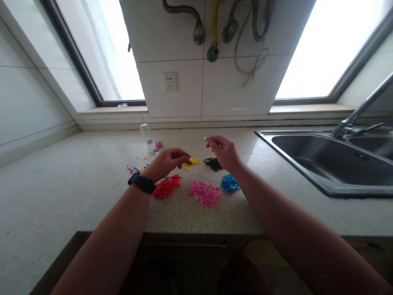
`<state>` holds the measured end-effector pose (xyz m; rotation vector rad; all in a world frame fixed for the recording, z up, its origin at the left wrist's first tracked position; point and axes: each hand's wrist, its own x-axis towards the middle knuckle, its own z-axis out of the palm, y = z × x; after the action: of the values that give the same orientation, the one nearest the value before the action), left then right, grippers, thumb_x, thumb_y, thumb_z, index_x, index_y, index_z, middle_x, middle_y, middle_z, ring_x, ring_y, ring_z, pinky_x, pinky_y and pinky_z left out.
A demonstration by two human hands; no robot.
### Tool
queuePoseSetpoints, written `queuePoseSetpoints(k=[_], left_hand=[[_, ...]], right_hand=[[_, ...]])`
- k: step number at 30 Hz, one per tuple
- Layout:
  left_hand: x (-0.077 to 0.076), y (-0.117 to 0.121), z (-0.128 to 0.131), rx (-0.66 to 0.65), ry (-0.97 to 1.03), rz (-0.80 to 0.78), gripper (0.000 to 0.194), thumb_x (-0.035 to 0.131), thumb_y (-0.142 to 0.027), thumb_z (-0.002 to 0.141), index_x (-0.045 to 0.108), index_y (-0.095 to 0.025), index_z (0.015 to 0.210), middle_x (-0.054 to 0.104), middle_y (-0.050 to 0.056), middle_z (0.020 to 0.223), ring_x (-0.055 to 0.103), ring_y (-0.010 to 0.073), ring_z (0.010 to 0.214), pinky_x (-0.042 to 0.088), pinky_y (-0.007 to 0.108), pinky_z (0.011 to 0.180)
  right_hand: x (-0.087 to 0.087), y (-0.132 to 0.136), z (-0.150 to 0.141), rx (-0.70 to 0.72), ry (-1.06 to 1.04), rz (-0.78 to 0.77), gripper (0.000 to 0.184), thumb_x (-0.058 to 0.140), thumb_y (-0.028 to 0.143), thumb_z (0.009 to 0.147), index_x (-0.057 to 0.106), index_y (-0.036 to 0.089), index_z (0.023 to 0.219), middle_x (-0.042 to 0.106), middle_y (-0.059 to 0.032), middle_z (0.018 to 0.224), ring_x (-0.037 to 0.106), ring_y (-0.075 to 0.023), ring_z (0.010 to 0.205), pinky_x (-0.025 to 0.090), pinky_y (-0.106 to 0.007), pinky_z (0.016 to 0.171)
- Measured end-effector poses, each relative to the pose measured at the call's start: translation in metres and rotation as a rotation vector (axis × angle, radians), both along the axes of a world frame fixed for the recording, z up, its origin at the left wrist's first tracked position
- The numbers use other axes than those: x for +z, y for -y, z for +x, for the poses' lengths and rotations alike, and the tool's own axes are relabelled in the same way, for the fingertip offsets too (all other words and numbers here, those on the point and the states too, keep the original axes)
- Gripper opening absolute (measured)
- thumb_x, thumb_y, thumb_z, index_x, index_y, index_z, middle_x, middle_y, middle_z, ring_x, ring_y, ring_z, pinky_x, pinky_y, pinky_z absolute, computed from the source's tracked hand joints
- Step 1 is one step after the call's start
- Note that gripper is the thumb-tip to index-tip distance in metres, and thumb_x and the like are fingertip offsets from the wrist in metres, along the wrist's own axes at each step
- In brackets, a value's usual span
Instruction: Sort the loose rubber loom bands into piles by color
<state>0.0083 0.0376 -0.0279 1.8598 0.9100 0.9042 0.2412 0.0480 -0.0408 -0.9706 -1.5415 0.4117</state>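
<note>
Small rubber bands lie on the counter in piles by colour. My left hand (172,160), with a dark watch (141,182) on its wrist, is closed in a pinch right beside the yellow rubber bands (194,161); what its fingertips hold, if anything, is hidden. A small whitish rubber band (205,139) sticks out from the pinched fingertips of my right hand (223,150), above the black rubber bands (212,164). Nearer to me are red rubber bands (167,187), pink rubber bands (205,194) and blue rubber bands (229,184), the blue ones partly behind my right forearm.
Mixed coloured bands (132,169) lie left of my left wrist. Behind them a clear plastic bottle (146,137) stands near a pink cap (159,144). A steel sink (307,164) with a faucet (346,126) is at the right. The tiled wall rises behind the counter.
</note>
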Motion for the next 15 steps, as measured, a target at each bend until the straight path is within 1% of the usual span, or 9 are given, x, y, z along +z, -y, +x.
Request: queuePoseSetpoints(k=[2,6,8,11,15], left_hand=[[0.001,0.002,0.001,-0.049,-0.016,-0.016,0.019,0.070,-0.032,0.086,0.068,-0.015,0.093,0.076,0.007,0.090,0.055,0.0087,0.063,0.041,0.020,0.055],[-0.001,0.005,0.005,-0.223,-0.105,-0.070,0.022,0.072,-0.037,0.084,0.067,-0.016,0.089,0.075,0.006,0.089,0.058,0.0106,0.069,0.044,0.023,0.062],[-0.002,0.006,0.007,-0.261,-0.165,-0.026,0.024,0.073,-0.039,0.083,0.069,-0.016,0.089,0.072,0.004,0.084,0.058,0.0118,0.072,0.044,0.025,0.066],[-0.002,0.008,0.011,-0.291,-0.280,0.094,0.025,0.069,-0.042,0.086,0.072,-0.017,0.090,0.068,0.002,0.082,0.054,0.0121,0.073,0.042,0.026,0.068],[-0.001,0.010,0.017,-0.342,-0.388,0.204,0.023,0.064,-0.039,0.090,0.073,-0.018,0.091,0.068,0.001,0.083,0.053,0.0125,0.073,0.040,0.026,0.067]], right_hand=[[-0.003,-0.006,0.003,-0.034,0.011,0.021,0.027,0.061,0.041,0.088,0.072,0.016,0.089,0.070,-0.0032,0.074,0.053,-0.0114,0.060,0.040,-0.026,0.057],[-0.009,-0.013,0.008,-0.117,0.062,0.046,0.029,0.060,0.043,0.089,0.072,0.017,0.086,0.067,-0.0016,0.070,0.053,-0.0119,0.059,0.040,-0.026,0.059],[-0.010,-0.014,0.010,-0.145,0.093,0.049,0.030,0.059,0.044,0.090,0.072,0.017,0.086,0.067,-0.0012,0.069,0.054,-0.0122,0.060,0.040,-0.026,0.060],[-0.010,-0.013,0.010,-0.175,0.139,0.058,0.029,0.058,0.043,0.091,0.073,0.018,0.089,0.067,-0.0009,0.070,0.052,-0.0120,0.059,0.040,-0.026,0.061],[-0.010,-0.012,0.010,-0.194,0.193,0.071,0.027,0.057,0.041,0.092,0.072,0.018,0.088,0.066,-0.0003,0.071,0.050,-0.0113,0.058,0.038,-0.026,0.060]])
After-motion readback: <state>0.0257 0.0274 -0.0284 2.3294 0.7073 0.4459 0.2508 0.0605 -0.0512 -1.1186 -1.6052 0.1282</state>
